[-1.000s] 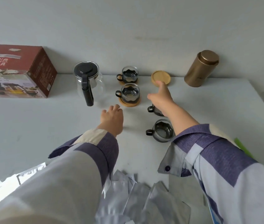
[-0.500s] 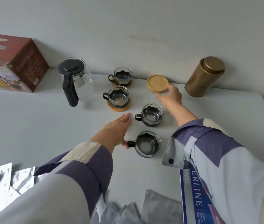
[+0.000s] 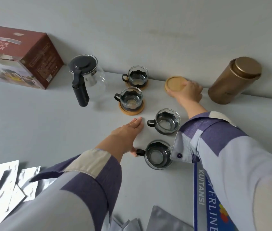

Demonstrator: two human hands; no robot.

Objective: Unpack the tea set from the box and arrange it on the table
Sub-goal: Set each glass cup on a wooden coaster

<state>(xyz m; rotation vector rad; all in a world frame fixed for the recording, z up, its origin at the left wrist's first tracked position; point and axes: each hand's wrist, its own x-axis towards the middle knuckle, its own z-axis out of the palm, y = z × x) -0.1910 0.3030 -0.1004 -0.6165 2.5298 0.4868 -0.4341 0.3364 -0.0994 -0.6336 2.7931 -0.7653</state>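
Coaster (image 3: 175,84) within right hand (image 3: 188,93) grip

Soft, even daylight fills the scene, bright enough but flat; its source is hard to place, perhaps from the left, where the foil packets (image 3: 6,184) flare to blown-out white. Shadows are faint and diffuse: a pale smudge lies under the glass teapot (image 3: 88,80), and the gold canister (image 3: 233,80) darkens the wall just behind it. Small highlights sit on the cup rims. Wide-angle distortion bends the table's far edge and swells the sleeves (image 3: 232,164) near the lower corners, where they are soft and slightly smeared. The centre stays reasonably sharp.
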